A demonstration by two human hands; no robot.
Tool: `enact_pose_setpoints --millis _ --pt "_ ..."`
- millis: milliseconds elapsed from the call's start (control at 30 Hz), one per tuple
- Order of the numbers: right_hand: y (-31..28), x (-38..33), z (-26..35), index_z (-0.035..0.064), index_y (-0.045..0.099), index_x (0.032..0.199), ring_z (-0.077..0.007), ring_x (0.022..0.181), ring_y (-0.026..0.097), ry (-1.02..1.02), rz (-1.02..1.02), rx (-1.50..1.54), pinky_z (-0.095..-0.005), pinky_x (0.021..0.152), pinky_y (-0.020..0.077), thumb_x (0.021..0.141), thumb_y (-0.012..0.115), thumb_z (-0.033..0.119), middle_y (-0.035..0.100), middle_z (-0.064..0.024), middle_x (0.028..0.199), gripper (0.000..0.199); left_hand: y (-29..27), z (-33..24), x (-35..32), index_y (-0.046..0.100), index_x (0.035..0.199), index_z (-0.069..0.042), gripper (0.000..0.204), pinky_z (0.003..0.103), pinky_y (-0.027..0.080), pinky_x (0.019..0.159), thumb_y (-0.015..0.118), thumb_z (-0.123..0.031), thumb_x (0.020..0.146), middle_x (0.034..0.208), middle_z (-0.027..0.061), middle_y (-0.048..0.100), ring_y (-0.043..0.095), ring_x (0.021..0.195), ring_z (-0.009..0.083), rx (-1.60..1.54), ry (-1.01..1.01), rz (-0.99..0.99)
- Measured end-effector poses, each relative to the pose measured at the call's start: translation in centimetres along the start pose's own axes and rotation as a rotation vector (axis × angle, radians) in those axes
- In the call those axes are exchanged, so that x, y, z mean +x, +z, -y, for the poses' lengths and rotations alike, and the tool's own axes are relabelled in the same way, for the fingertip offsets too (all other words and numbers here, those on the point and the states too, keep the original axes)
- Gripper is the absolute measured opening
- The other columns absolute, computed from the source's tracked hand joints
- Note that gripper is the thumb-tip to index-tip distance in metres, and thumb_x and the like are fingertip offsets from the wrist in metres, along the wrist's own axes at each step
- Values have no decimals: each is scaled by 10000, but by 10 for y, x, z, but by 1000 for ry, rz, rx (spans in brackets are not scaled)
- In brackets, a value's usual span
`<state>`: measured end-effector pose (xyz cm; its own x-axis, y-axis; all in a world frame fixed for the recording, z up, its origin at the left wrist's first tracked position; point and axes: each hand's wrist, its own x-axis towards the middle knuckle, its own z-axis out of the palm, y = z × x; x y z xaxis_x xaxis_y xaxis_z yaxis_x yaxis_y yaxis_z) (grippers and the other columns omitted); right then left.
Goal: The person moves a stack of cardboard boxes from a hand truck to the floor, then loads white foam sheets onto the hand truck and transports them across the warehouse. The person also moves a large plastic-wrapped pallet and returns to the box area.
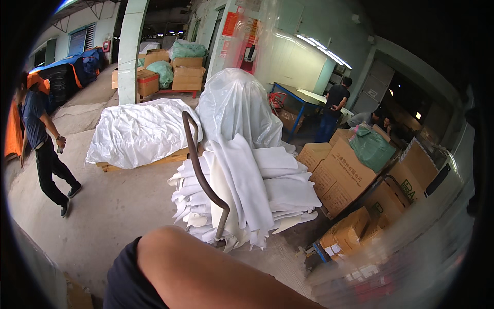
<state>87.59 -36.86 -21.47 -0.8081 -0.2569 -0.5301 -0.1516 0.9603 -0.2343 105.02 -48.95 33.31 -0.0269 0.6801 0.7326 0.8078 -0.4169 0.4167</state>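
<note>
White cloth stack (pixel 257 190) beside boxes (pixel 339 175); floor (pixel 113 206) left.

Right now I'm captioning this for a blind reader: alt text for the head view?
A cart's curved metal handle rises before a pile of white fabric sheets, with the wearer's bare upper arm in the foreground. Around it are cardboard boxes, plastic-covered pallets, and a person walking at left.

A stack of folded sheets (pixel 247 190) is sitting at frame centre, a curved handle (pixel 201 175) rising before it. A covered pallet (pixel 141 134) is lying upper left; cardboard boxes (pixel 342 177) are standing right.
</note>
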Motion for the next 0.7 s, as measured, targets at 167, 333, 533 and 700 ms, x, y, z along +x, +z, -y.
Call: enact_pose_setpoints --millis 167,333,533,700 --pt "-54 13 42 75 682 1091 -368 1011 666 -129 -158 174 -445 883 527 856 602 282 703 -179 1074 323 -10 33 -6 600 997 19 315 504 498 840 482 -266 929 1084 271 524 577 1012 409 -8 14 50" --pt "-135 68 72 65 680 1103 -330 964 691 -175 -248 310 -404 851 542 857 650 260 720 -162 1019 315 -37 97 -17 597 1020 -10 294 476 505 841 492 -260 909 1079 221 548 570 1037 397 100 -42 49" --pt "-200 152 133 49 669 1113 -252 867 713 -302 -255 480 -358 784 551 891 639 213 719 -149 976 277 -135 170 -44 642 988 -32 357 453 494 827 557 -360 875 997 173 594 591 990 353 230 -58 -95" --pt "-249 167 236 12 608 1175 -169 869 683 -421 2 863 -317 725 541 985 568 172 683 -98 1025 251 -221 219 -131 679 961 -51 414 433 484 815 612 -443 847 929 133 632 608 950 316 677 -69 -340"
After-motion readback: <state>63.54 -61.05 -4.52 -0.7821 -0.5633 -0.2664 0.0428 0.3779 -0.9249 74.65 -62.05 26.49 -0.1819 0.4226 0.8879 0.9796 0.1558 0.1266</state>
